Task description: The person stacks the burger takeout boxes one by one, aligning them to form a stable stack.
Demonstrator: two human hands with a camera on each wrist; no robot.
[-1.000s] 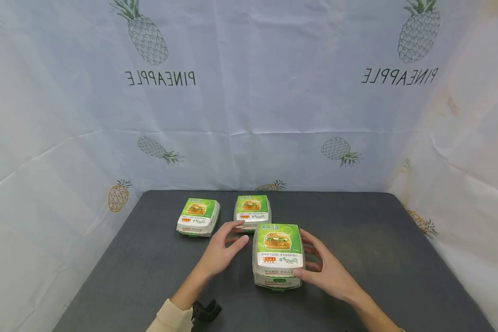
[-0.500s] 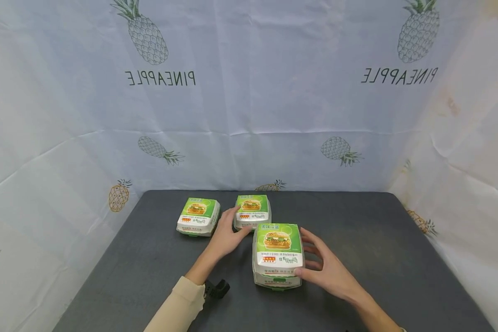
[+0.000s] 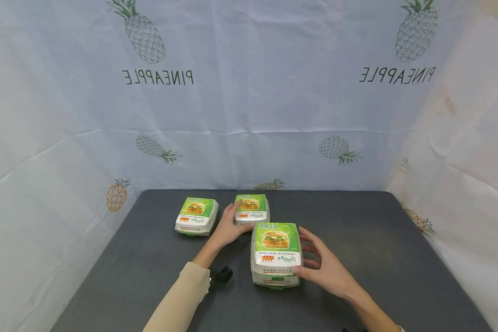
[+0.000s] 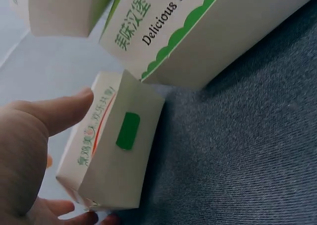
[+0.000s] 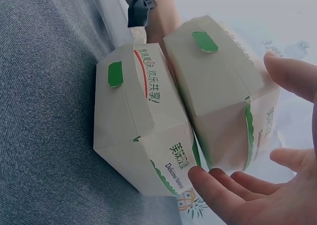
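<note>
Two white-and-green burger boxes are stacked in the middle of the table in the head view, the upper box [image 3: 277,251] resting on the lower box [image 5: 129,116]. My right hand [image 3: 325,269] is at the stack's right side, thumb by the front corner, fingers loosely spread; the right wrist view has the fingertips close by both boxes. Behind the stack sits a third burger box [image 3: 252,208]. My left hand [image 3: 229,227] spans its left front corner, forefinger along the left edge and thumb before the front face. In the left wrist view the thumb [image 4: 69,108] is held straight beside this box [image 4: 119,145].
Another burger box [image 3: 196,216] lies at the back left of the dark table [image 3: 357,230]. A white cloth [image 3: 249,106] printed with pineapples hangs behind and along both sides. A black band [image 3: 221,275] is on the left wrist.
My left hand has moved forward and slightly right, from between the boxes to the back middle box. The right hand and the stack have stayed in place.
</note>
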